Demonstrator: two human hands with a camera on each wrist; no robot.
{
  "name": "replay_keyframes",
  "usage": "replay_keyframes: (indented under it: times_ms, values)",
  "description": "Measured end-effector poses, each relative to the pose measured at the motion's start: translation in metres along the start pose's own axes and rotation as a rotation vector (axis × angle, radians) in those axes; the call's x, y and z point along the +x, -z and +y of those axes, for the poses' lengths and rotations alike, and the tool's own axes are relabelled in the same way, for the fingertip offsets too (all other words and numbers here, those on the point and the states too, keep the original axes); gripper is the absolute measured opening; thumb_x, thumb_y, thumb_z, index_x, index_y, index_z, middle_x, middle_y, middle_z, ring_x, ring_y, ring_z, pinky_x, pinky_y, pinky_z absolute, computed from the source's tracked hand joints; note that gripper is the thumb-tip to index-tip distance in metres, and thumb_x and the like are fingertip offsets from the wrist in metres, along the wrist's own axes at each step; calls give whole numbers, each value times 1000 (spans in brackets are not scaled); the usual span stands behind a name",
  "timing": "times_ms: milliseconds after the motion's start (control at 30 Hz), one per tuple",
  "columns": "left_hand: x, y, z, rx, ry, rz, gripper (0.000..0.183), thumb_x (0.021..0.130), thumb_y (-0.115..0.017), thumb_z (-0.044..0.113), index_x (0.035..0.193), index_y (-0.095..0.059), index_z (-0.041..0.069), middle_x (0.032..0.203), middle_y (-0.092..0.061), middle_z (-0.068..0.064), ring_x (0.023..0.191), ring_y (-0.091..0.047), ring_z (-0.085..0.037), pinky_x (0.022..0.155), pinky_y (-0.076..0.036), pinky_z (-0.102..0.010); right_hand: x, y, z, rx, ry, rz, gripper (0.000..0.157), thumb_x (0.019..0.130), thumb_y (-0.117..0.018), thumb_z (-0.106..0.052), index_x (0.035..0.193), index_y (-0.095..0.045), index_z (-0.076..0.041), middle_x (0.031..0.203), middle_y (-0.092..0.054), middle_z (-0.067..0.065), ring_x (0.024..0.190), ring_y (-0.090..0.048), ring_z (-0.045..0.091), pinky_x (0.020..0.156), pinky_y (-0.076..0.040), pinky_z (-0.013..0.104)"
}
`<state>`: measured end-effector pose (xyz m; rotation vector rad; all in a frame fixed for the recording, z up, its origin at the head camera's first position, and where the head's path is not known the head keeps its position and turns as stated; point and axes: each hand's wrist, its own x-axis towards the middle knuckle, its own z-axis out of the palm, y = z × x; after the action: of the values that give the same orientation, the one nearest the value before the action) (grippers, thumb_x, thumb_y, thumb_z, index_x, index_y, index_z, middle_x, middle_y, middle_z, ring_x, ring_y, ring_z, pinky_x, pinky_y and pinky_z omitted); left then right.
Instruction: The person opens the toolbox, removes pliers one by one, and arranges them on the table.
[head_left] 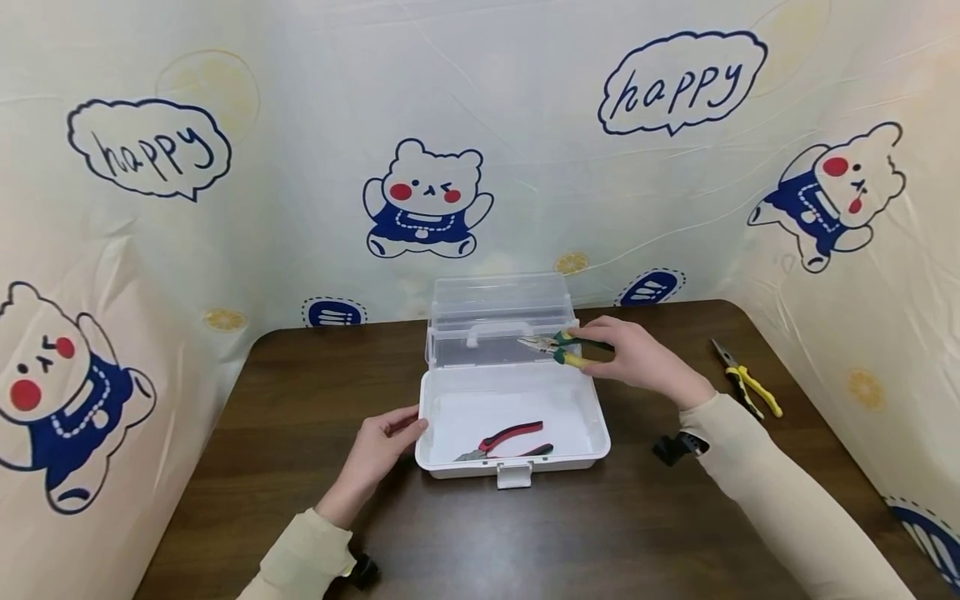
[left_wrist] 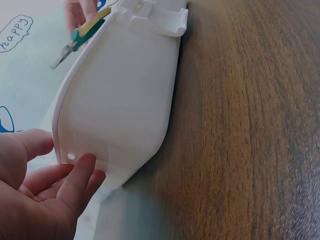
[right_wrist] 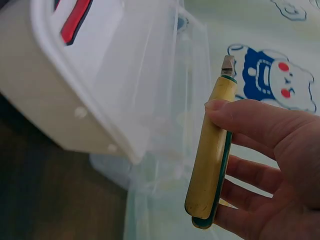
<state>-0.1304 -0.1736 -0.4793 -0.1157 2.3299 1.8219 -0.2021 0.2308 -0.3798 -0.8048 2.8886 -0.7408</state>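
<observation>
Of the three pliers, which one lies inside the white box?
The red-and-black pliers: only they lie in the box. The right hand holds the green-and-yellow pliers; the yellow-and-black pliers lie on the table.

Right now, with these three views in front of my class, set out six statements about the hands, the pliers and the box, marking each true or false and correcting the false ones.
1. The left hand grips the rim of the white box. True.
2. The red-and-black pliers lie outside the box. False: they lie inside it.
3. The right hand holds the green-and-yellow pliers. True.
4. The clear lid is closed. False: it is open, behind the box.
5. The yellow-and-black pliers lie on the table. True.
6. Both hands hold pliers. False: only the right hand does.
</observation>
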Motion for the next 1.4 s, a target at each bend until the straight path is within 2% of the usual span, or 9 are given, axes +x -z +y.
replay_keyframes:
  times_ms: [233,433,633,800,1000,1133,1400]
  values:
    - [0,1,2,4,0,-6,43,99,-72,17,137,-66,-3,128,-70,-23,105,-72,-27,84,-62,-32,-22,2,24,2,-82,24,59,91,-82,-19,145,-62,-7,134,-64,18,119,-63,37,96,-55,55]
    - [-1,2,3,16,1,-6,42,100,-72,16,137,-65,-3,129,-70,-23,106,-71,-27,87,-62,-37,-41,2,46,18,-181,42,59,92,-82,-23,144,-61,-5,129,-65,21,107,-63,34,91,-55,55]
    - [0,2,3,24,4,-3,43,100,-72,17,137,-66,-3,129,-70,-23,105,-71,-28,87,-62,-38,-57,-4,68,12,-288,60,62,92,-80,-24,144,-59,1,131,-64,28,107,-62,38,92,-53,58]
    - [0,2,4,24,5,-1,43,100,-72,17,137,-66,-3,129,-70,-23,105,-71,-27,86,-62,-37,-66,-11,85,29,-370,74,62,95,-78,-27,144,-57,5,128,-64,31,101,-62,37,87,-54,57]
    - [-1,2,5,35,7,-1,42,100,-71,16,137,-66,-2,129,-70,-22,104,-71,-27,87,-62,-38,-79,-17,104,29,-442,83,66,97,-75,-30,143,-53,12,131,-61,37,109,-63,48,90,-53,63]
    - [-1,3,6,40,10,-3,42,100,-71,16,137,-66,-2,130,-70,-22,104,-71,-27,88,-62,-39,-86,-21,111,17,-491,99,66,98,-72,-27,142,-49,17,134,-58,40,111,-62,50,92,-51,64]
    - [-3,1,4,30,13,-4,44,100,-73,19,138,-66,-1,131,-69,-22,105,-71,-27,87,-62,-40,-91,-29,120,-61,-536,160,58,95,-73,-16,132,-53,23,126,-59,43,110,-60,56,95,-48,67]
